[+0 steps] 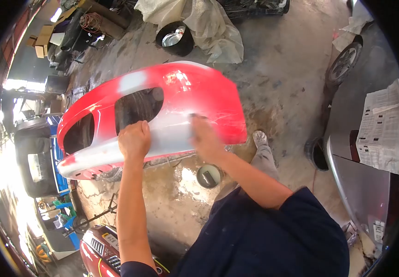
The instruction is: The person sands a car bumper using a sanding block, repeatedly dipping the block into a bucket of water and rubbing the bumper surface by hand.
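Note:
A red car bumper (204, 87) with whitish grey patches lies across the middle of the view, with two dark openings in it. My left hand (135, 140) is closed at the bumper's near edge, beside the larger opening; its fingers are curled over the edge. Farther right, my right hand (203, 134) rests on the grey patch, blurred by motion. Its fingertips are near a small dark thing that I cannot make out. Below the bumper, a round container (209, 176) of cloudy liquid stands on the wet floor, with a dark block in it.
A black bucket (175, 39) and plastic sheeting (208, 30) are beyond the bumper. At the right stands a grey car (361, 180) with newspaper (382, 124) on it. A red vehicle (93, 254) is at the lower left. My shoe (260, 138) is right of the bumper.

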A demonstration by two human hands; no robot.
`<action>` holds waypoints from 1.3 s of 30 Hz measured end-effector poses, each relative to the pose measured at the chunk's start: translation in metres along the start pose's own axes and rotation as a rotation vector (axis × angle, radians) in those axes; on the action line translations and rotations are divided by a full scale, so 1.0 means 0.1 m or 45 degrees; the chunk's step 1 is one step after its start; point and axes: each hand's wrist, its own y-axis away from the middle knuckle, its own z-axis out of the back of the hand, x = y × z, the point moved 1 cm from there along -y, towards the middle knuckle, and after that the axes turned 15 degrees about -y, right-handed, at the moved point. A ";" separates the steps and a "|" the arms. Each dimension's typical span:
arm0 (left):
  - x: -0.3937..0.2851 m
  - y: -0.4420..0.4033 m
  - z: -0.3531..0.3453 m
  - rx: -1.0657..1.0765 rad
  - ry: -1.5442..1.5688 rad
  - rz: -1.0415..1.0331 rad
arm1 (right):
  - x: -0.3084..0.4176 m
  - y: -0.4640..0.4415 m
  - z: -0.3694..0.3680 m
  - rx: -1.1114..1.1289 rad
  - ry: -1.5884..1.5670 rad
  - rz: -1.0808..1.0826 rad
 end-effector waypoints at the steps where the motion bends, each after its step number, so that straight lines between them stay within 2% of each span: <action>1: -0.01 0.01 0.00 0.002 -0.008 0.022 | -0.17 0.05 0.03 -0.045 0.017 -0.126; 3: -0.04 -0.02 0.00 0.011 -0.033 0.038 | -0.36 0.11 0.06 -0.156 0.036 -0.395; 6: -0.09 -0.01 0.08 -0.013 -0.005 0.073 | 0.47 -0.03 -0.37 -0.041 0.010 0.142; 9: -0.05 0.00 0.04 -0.038 0.017 0.041 | 0.51 0.03 -0.24 0.167 0.131 0.260; 12: -0.06 -0.01 0.04 -0.020 -0.024 0.052 | -0.01 0.38 0.07 -0.037 0.096 -0.117; 15: -0.07 -0.01 -0.05 -0.089 -0.022 0.002 | -0.06 0.38 -0.13 -0.186 0.007 -0.388; 18: -0.08 0.00 0.02 -0.038 -0.036 0.063 | 0.58 0.20 -0.32 0.024 0.028 0.200; 21: -0.05 0.01 0.05 -0.021 -0.023 0.054 | 0.35 0.36 -0.03 0.135 -0.033 0.111; 24: -0.08 0.01 0.06 -0.022 -0.013 0.028 | -0.25 0.64 -0.01 -0.120 0.103 -0.137; 27: -0.08 0.00 0.00 -0.048 -0.030 0.026 | 0.15 0.40 -0.36 -0.215 -0.082 0.163; 30: -0.05 -0.01 0.01 -0.025 -0.054 0.049 | 0.53 0.19 -0.26 0.030 -0.021 0.296; 33: -0.04 0.01 0.02 -0.056 0.004 0.041 | -0.01 0.49 0.05 0.002 0.024 0.199; 36: -0.05 0.01 -0.04 -0.106 -0.003 -0.018 | -0.08 0.55 0.08 -0.151 0.191 -0.055; 39: -0.05 0.01 -0.05 -0.098 -0.037 -0.001 | 0.45 0.06 -0.17 -0.049 -0.073 0.334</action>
